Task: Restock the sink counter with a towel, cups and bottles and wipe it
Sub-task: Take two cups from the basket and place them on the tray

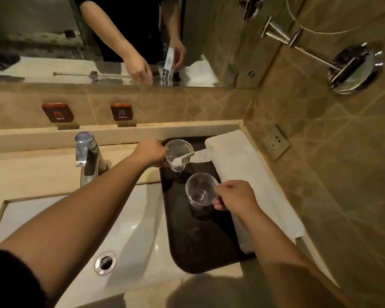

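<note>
Glass cups worry me: left hand point(150, 152) grips one point(178, 157) at twelve o'clock, right hand point(236, 197) pinches another point(201, 189); tilting either risks toppling onto the tray point(200, 245)

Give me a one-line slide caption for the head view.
Left hand and right hand each hold a clear cup over the dark tray beside the folded white towel.
</note>
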Demonstrator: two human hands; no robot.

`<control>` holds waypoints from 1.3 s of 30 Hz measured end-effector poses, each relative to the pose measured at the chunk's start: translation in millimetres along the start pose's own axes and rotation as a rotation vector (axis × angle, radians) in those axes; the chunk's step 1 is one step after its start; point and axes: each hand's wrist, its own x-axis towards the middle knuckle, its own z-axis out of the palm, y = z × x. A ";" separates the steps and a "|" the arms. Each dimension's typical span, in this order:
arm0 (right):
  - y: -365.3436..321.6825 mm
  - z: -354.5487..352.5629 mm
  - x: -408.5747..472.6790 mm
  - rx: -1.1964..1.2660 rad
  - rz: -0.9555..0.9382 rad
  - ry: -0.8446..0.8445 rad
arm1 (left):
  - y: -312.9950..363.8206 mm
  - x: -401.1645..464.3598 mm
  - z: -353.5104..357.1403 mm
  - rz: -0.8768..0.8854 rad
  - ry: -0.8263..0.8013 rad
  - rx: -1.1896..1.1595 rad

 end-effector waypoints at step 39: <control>-14.8 47.7 69.1 -0.068 0.001 0.092 | -22.2 41.9 13.2 0.076 0.001 -0.010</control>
